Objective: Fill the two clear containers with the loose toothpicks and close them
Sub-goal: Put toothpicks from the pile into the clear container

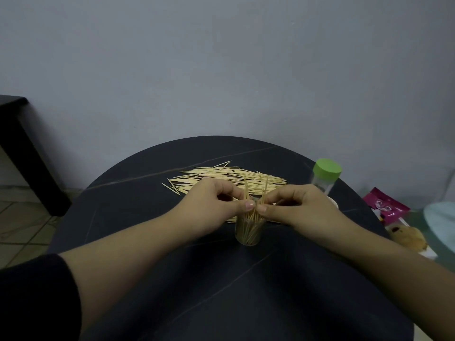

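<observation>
1. Head view, desk: a round dark desk (221, 279) with thin pale veins fills the lower middle and stands against a plain grey wall (221, 70).
2. Head view, open container: a small clear cylindrical container (247, 232) stands upright and lidless near the middle of the desk. It is packed with pale wooden standing toothpicks (251, 219), and a few of them stick up well above its mouth.
3. Head view, left hand: the left hand (216, 205) has its fingers curled, and thumb and forefinger pinch the standing toothpicks at the container's mouth. A black sleeve (32, 303) covers the upper forearm.
4. Head view, right hand: the right hand (293, 207) meets it from the other side. Its fingers are curled and its thumb and forefinger pinch the same standing toothpicks, the two thumbs almost touching.
5. Head view, loose pile: a spread of loose wooden toothpicks (221, 177) lies flat on the desk just behind both hands.
6. Head view, second container: a taller clear container with a green lid (324, 183) stands closed at the desk's right rear edge.
7. Head view, off the desk to the right: a pink packet (387, 207) carries white print too blurred to read, and a wrapped brown pastry (408, 239) lies beside it.
8. Head view, left edge: a piece of black furniture (24, 148) stands on a tiled floor (22, 230).
</observation>
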